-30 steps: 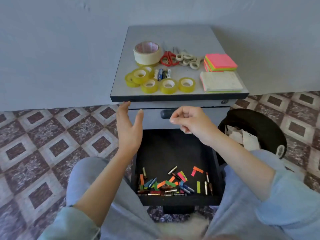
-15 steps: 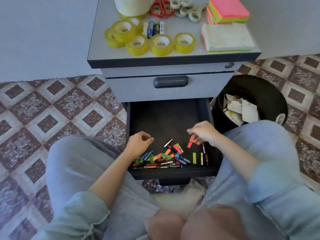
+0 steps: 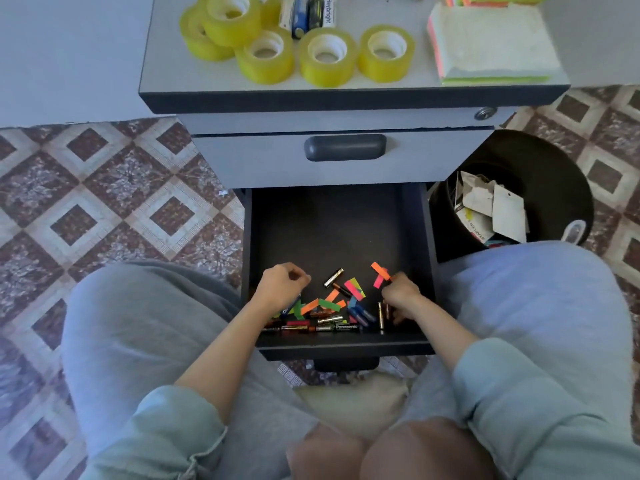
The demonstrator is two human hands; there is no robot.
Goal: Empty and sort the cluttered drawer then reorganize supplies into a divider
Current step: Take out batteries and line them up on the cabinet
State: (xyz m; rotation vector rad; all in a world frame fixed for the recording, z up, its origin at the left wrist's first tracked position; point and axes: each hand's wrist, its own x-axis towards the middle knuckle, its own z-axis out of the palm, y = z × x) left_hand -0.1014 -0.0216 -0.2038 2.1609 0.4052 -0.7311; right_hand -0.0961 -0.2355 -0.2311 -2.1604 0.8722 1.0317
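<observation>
Both hands are being held inside the open drawer [image 3: 329, 230], over the batteries [image 3: 346, 327] and coloured paper strips [image 3: 353, 287] heaped at its front. The left hand [image 3: 282, 285] is being held curled, and the right hand [image 3: 400, 294] is being curled against an orange strip [image 3: 380, 270]. Whether anything is being gripped cannot be told.

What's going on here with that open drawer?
A seated person is clearing out the open bottom drawer. Both hands are down among loose batteries and coloured paper tabs. The right hand seems to pinch an orange tab. The left hand is curled, and whatever it holds is hidden. Tape rolls, sorted batteries and sticky notes already sit on the cabinet top.
</observation>
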